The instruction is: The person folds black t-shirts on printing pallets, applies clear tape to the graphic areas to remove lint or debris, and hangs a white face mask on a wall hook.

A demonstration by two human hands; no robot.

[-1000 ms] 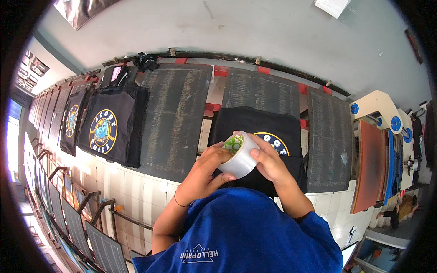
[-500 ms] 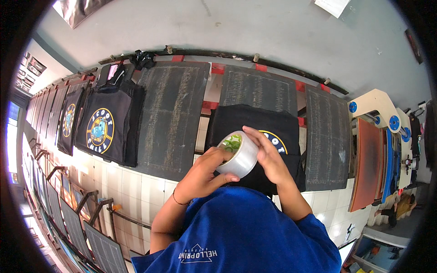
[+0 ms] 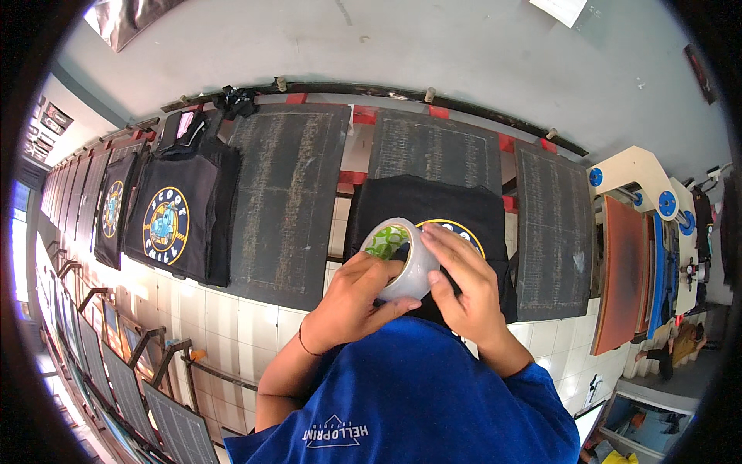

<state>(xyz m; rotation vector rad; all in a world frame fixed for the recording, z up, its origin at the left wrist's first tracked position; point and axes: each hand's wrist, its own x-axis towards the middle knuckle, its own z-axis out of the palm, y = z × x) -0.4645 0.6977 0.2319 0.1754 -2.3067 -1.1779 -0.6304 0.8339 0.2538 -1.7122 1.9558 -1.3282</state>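
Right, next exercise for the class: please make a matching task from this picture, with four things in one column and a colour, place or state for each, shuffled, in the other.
Column one
1. tape roll
2. left hand
3. right hand
4. wearer's shirt

Column two
A. blue, at the lower middle of the picture
B. at the right side of the tape roll, fingers stretched out
C. whitish outside, green pattern inside
D. fingers reaching into the ring's hole

Right pairs: 1-C, 2-D, 3-B, 4-A
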